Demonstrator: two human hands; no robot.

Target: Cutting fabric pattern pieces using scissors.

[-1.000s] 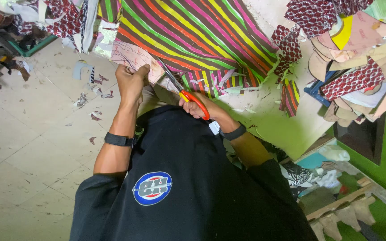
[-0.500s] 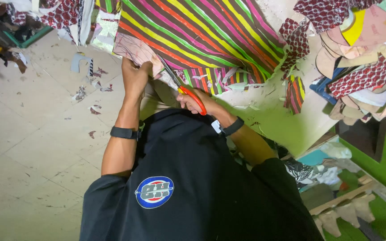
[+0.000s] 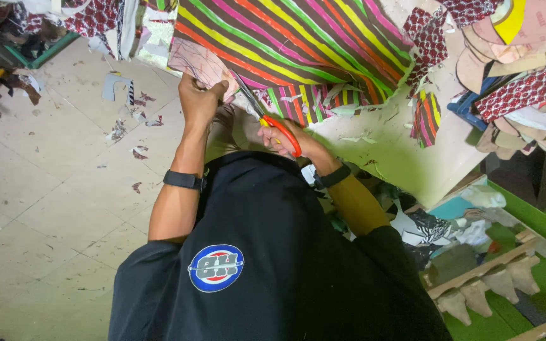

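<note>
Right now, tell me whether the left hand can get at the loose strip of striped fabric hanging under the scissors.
Probably yes. The left hand already grips the fabric edge beside the scissors, and the striped strip hangs just past the blades. Only the scissors and the right hand lie between.

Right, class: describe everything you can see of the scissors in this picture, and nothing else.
The scissors have orange-red plastic handles and slim grey metal blades. The right hand grips the handles, fingers through the loops. The blades look slightly parted, angled up and away from the person toward the edge of the striped cloth, beside the pale pink piece that the left hand holds. The tips are at the cloth's edge; whether they are cutting it cannot be told.
</note>
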